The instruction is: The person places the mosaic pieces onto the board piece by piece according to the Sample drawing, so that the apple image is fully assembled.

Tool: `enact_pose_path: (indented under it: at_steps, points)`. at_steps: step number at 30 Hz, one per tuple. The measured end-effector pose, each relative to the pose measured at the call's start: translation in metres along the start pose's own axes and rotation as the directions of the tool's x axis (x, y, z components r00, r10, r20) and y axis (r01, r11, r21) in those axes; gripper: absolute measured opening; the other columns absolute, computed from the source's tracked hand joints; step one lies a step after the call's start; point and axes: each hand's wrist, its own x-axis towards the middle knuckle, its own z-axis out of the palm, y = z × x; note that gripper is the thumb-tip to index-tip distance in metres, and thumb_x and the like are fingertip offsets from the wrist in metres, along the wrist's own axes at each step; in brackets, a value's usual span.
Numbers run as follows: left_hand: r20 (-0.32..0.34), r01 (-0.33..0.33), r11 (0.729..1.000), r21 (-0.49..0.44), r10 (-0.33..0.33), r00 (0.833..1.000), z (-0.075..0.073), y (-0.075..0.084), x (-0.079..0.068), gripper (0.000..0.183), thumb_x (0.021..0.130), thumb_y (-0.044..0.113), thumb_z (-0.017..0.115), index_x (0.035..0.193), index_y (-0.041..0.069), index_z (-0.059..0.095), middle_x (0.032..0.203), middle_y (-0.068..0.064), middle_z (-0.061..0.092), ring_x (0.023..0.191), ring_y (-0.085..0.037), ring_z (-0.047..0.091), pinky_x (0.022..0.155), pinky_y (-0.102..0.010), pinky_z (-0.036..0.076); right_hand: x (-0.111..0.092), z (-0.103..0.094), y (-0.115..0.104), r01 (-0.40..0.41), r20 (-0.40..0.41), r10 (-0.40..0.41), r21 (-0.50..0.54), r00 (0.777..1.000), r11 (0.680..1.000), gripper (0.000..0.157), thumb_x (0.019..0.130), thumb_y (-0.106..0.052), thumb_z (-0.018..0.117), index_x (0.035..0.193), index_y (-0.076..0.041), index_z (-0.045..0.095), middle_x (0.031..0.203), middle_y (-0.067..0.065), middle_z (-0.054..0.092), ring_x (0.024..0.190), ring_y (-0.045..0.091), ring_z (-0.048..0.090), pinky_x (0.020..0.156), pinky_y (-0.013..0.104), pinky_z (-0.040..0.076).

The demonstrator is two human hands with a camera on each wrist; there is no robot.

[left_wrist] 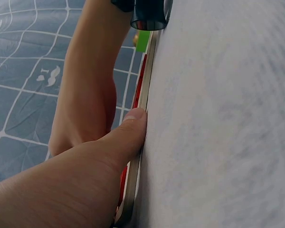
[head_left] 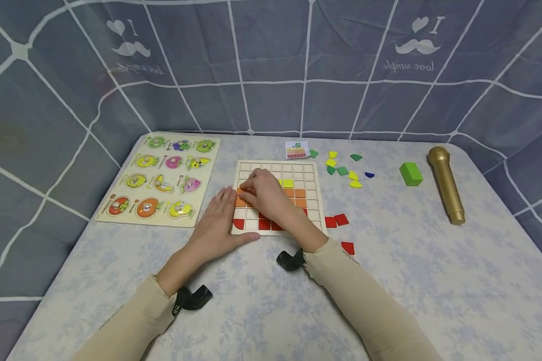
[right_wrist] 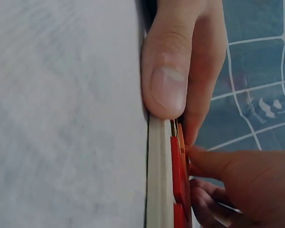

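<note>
A pale wooden grid board [head_left: 313,210] lies before me, partly filled with red, orange and yellow tiles. Along its left side my left hand [head_left: 212,223] stretches its straight fingers, the thumb [left_wrist: 135,118] against the front edge. Reaching over the board from the right, my right hand [head_left: 268,193] bends its thumb and forefinger onto an orange tile [head_left: 241,193] in the leftmost column. The right wrist view shows its fingertips right at the orange tile's edge [right_wrist: 181,137]. My right hand and forearm hide part of the middle tiles.
To the left lies a fruit puzzle board [head_left: 167,173]. A small picture card [head_left: 296,150] is behind the grid. Loose green, yellow and blue pieces [head_left: 342,171] and several red tiles [head_left: 341,219] lie to the right, before a green block [head_left: 411,174] and a gold microphone [head_left: 447,185].
</note>
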Motion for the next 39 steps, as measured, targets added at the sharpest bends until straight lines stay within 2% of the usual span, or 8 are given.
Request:
enact_pose_path:
  at_steps: [7,13,18,21,25,30,34,39]
  points:
    - [0.008,0.01,1.0,-0.003,-0.01,1.0,-0.001,0.001,0.0,0.122,0.09,0.063,0.075,0.165,-0.009,0.011,0.175,-0.024,0.01,0.165,-0.037,0.003,0.134,-0.052,0.005,-0.015,-0.02,0.001,0.048,0.089,-0.047,-0.007,0.995,0.999,0.039,0.099,-0.022,0.076,0.133,-0.003,0.072,0.126,0.011,0.072,0.117,0.026,0.064,0.104,0.039,0.053]
    - [-0.002,0.017,1.0,-0.018,-0.017,1.0,0.001,0.0,0.001,0.123,0.088,0.063,0.076,0.165,-0.009,0.012,0.175,-0.024,0.011,0.165,-0.038,0.004,0.134,-0.053,0.006,-0.045,-0.05,0.023,0.051,0.138,-0.052,0.014,0.989,0.999,0.039,0.098,-0.021,0.076,0.131,-0.001,0.072,0.124,0.012,0.074,0.113,0.027,0.067,0.103,0.043,0.055]
    - [-0.013,0.016,1.0,-0.024,-0.016,1.0,0.003,-0.001,0.002,0.124,0.087,0.063,0.078,0.165,-0.009,0.013,0.175,-0.024,0.012,0.165,-0.038,0.005,0.134,-0.052,0.007,-0.079,-0.081,0.052,-0.045,0.145,0.039,0.042,0.989,0.998,0.038,0.097,-0.02,0.077,0.13,-0.001,0.073,0.125,0.013,0.073,0.113,0.03,0.068,0.1,0.047,0.057]
    - [-0.016,0.013,0.999,-0.029,-0.013,1.0,0.003,-0.001,0.003,0.125,0.087,0.062,0.078,0.165,-0.008,0.012,0.175,-0.024,0.011,0.165,-0.038,0.006,0.134,-0.052,0.007,-0.1,-0.099,0.069,-0.128,0.146,0.119,0.048,0.982,0.991,0.037,0.097,-0.019,0.077,0.129,-0.002,0.073,0.124,0.013,0.074,0.111,0.031,0.069,0.098,0.049,0.059]
    - [-0.012,0.01,0.999,-0.034,-0.011,1.0,0.001,0.0,0.003,0.126,0.087,0.061,0.079,0.166,-0.008,0.009,0.175,-0.024,0.01,0.165,-0.038,0.005,0.134,-0.051,0.007,-0.124,-0.118,0.087,-0.191,0.149,0.184,0.03,0.972,0.981,0.035,0.095,-0.016,0.079,0.127,-0.003,0.074,0.12,0.012,0.075,0.109,0.03,0.068,0.098,0.051,0.06]
    - [-0.001,0.011,0.999,-0.031,-0.011,1.0,-0.001,0.0,0.004,0.125,0.087,0.061,0.079,0.166,-0.007,0.01,0.176,-0.023,0.009,0.165,-0.037,0.004,0.134,-0.052,0.006,-0.142,-0.128,0.104,-0.206,0.181,0.201,0.008,0.963,0.979,0.036,0.088,-0.014,0.086,0.122,-0.005,0.078,0.116,0.008,0.076,0.106,0.027,0.067,0.097,0.05,0.06]
    - [0.002,0.02,0.999,-0.03,-0.02,1.0,-0.002,0.001,0.003,0.124,0.087,0.061,0.078,0.166,-0.007,0.01,0.176,-0.023,0.009,0.165,-0.037,0.003,0.134,-0.052,0.005,-0.144,-0.128,0.109,-0.181,0.206,0.175,0.008,0.963,0.984,0.036,0.085,-0.012,0.088,0.119,-0.007,0.079,0.114,0.006,0.077,0.104,0.025,0.067,0.096,0.05,0.06]
    - [0.008,0.019,0.999,-0.027,-0.019,1.0,0.0,0.0,0.003,0.124,0.087,0.061,0.078,0.166,-0.007,0.011,0.176,-0.022,0.009,0.165,-0.037,0.003,0.135,-0.051,0.005,-0.144,-0.126,0.115,-0.185,0.212,0.181,-0.001,0.96,0.983,0.029,0.085,-0.007,0.087,0.113,-0.008,0.08,0.107,0.004,0.077,0.098,0.023,0.067,0.093,0.049,0.061]
